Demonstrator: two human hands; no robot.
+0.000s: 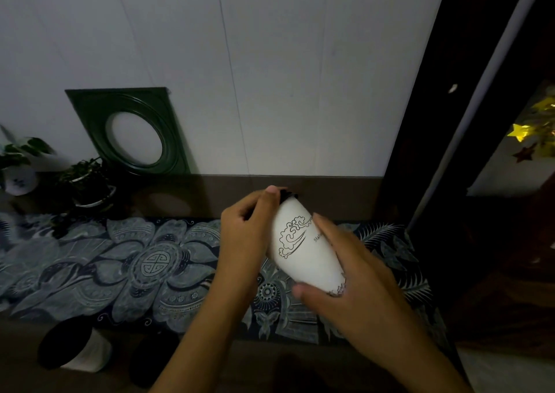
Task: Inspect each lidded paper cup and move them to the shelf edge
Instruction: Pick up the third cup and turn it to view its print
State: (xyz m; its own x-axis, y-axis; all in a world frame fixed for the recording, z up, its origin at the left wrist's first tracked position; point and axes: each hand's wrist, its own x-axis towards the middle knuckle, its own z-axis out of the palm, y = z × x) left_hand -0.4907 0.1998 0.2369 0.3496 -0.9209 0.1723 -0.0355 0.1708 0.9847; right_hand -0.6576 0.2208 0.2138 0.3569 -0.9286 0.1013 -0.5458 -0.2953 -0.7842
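Cup [303,248] (tilted) gripped by both hands above cloth [135,260].

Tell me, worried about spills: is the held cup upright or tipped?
Tipped: the white cup leans, black lid pointing away, base nearest the right hand.

cup [303,248] held tilted above runner [150,266], between both hands | frame [132,128] behind runner, leaning on wall | plants [87,182] left of frame | second cup [75,350] before runner, on its side
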